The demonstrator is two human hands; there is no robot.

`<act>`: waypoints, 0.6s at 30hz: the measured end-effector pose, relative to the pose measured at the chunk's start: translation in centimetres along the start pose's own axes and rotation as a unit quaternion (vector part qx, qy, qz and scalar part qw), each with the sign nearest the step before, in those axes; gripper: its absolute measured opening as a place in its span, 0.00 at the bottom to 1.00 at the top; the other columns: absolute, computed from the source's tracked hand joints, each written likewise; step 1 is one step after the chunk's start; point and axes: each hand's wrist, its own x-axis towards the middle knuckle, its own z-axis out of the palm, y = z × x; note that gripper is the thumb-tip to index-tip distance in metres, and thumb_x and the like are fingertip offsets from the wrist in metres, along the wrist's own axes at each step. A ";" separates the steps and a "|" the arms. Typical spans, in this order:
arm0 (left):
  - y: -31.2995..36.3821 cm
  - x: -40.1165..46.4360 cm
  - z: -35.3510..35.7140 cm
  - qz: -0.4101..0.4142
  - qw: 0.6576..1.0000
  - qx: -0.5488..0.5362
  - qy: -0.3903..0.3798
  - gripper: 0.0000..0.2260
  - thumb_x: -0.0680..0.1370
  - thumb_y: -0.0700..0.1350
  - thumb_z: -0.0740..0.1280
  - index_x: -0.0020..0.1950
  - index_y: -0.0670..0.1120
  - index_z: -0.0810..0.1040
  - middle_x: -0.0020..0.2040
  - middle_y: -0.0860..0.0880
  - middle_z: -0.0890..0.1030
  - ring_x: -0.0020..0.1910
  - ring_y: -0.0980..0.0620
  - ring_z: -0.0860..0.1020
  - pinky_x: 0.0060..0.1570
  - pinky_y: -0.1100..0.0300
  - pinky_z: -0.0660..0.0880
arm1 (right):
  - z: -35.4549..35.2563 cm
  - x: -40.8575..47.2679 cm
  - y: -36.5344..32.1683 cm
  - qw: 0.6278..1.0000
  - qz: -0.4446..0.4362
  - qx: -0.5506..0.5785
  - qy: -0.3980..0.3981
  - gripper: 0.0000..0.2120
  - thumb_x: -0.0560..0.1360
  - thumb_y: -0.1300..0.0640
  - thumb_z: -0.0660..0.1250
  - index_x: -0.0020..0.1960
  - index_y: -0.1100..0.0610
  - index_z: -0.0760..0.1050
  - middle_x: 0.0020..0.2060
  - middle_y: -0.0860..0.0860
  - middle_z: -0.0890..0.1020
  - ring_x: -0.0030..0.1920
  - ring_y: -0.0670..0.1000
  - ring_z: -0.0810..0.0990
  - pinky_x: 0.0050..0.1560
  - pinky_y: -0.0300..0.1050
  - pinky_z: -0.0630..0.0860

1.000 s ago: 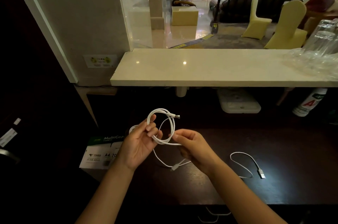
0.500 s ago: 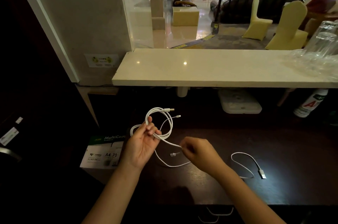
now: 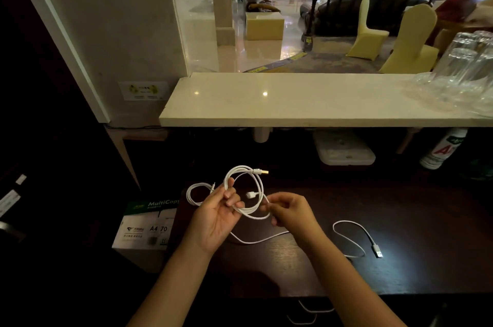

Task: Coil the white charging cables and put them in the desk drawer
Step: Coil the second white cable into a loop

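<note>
A white charging cable (image 3: 256,188) is wound in loops above the dark desk (image 3: 416,252). My left hand (image 3: 216,216) pinches the coil at its lower left, thumb and fingers closed on the strands. My right hand (image 3: 289,210) grips the same cable at the coil's lower right. A USB plug sticks out at the coil's top right. A second white cable (image 3: 354,240) lies loose on the desk to the right, its plug at the far end. Another loop of white cable (image 3: 193,193) shows left of my left hand. White cable pieces (image 3: 306,312) show below the desk's front edge.
A pale stone counter (image 3: 293,105) overhangs the desk's back, with clear glasses (image 3: 464,70) on its right end. Under it sit a white box (image 3: 344,150) and a white bottle (image 3: 442,149). A carton of A4 paper (image 3: 146,228) stands left of the desk.
My right hand dropped, then rose back to the coil and took hold of its lower right. The loop is wider now, and the free tail no longer hangs from my right hand.
</note>
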 end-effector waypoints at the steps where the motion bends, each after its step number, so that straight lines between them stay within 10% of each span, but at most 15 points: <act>1: 0.0 0.0 0.0 0.000 1.000 -0.001 0.000 0.10 0.80 0.41 0.54 0.46 0.43 0.74 0.27 0.52 0.69 0.23 0.58 0.68 0.27 0.66 0.71 | 0.1 -0.2 0.1 0.999 -0.002 0.033 -0.004 0.07 0.72 0.68 0.65 0.45 0.62 0.80 0.37 0.58 0.83 0.25 0.45 0.73 0.33 0.40 0.71; 7: -0.2 -0.3 0.1 -0.007 0.999 0.039 0.012 0.11 0.80 0.41 0.54 0.46 0.42 0.75 0.27 0.52 0.70 0.23 0.59 0.67 0.29 0.66 0.69 | 1.0 -1.1 -1.2 0.992 -0.090 0.079 -0.029 0.13 0.74 0.71 0.58 0.52 0.62 0.77 0.34 0.55 0.80 0.34 0.47 0.77 0.37 0.37 0.74; 12: -0.6 -0.1 0.1 0.000 0.999 0.027 0.025 0.12 0.80 0.42 0.54 0.47 0.40 0.75 0.27 0.52 0.70 0.26 0.57 0.66 0.40 0.61 0.65 | 1.9 -1.3 -0.4 0.972 -0.230 -0.040 0.007 0.32 0.70 0.64 0.70 0.63 0.41 0.59 0.38 0.50 0.78 0.35 0.45 0.77 0.39 0.36 0.75; 18: -1.1 -0.5 0.2 0.003 0.999 0.033 0.043 0.12 0.81 0.41 0.53 0.47 0.40 0.75 0.27 0.50 0.70 0.27 0.56 0.68 0.37 0.61 0.64 | 2.6 -0.8 0.7 0.912 -0.349 -0.187 0.102 0.08 0.73 0.53 0.62 0.51 0.52 0.75 0.42 0.44 0.77 0.39 0.40 0.74 0.38 0.28 0.69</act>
